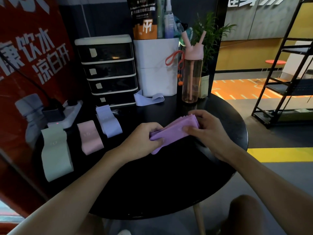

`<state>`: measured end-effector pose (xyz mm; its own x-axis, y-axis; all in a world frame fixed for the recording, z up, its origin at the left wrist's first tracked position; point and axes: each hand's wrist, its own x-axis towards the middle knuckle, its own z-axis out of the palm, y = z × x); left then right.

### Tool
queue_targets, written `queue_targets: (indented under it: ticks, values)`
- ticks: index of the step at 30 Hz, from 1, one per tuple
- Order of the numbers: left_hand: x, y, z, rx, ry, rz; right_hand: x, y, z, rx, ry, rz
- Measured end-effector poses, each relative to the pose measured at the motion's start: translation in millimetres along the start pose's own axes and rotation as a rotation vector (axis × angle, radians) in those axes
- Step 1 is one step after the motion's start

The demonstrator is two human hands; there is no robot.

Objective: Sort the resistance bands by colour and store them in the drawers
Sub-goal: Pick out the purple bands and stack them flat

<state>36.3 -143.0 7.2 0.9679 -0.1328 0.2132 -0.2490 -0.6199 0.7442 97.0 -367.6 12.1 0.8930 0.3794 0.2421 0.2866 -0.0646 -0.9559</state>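
Observation:
A stack of purple resistance bands [174, 131] is held just above the round black table [169, 184]. My left hand [145, 139] grips its near end and my right hand [208, 131] pinches its far end. On the table's left lie a pale green band [55, 153], a pink band [90, 137] and a stack of lavender bands [108, 121]. Another lavender band [148, 99] lies crumpled at the back. A black drawer unit [108, 70] with several closed, labelled drawers stands at the back left.
A white bag [157, 68] with a red band [172, 57] hanging from it and a pink water bottle [192, 73] stand behind the bands. A white power strip [67, 114] lies at the left. A red banner, a plant and a black metal shelf [288, 73] surround the table.

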Motion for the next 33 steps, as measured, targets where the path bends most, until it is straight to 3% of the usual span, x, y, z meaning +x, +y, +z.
queue_targets:
  ticks: [6, 12, 20, 24, 28, 33]
  values:
    - [7, 19, -23, -0.269, 0.040, 0.049, 18, -34, 26, -0.129, -0.082, -0.185]
    - [11, 28, -47, -0.209, 0.110, 0.128, 27, -50, 48, -0.101, -0.165, -0.203]
    - [18, 25, -75, -0.104, 0.034, 0.145, 38, -47, 66, -0.066, -0.183, -0.135]
    - [33, 14, -88, -0.130, 0.163, 0.054, 43, -23, 80, 0.105, -0.226, 0.020]
    - [50, 0, -109, -0.284, 0.261, -0.092, 59, 11, 98, 0.117, -0.281, 0.180]
    - [82, -33, -135, -0.290, 0.302, -0.196, 93, 25, 126, -0.014, -0.124, 0.132]
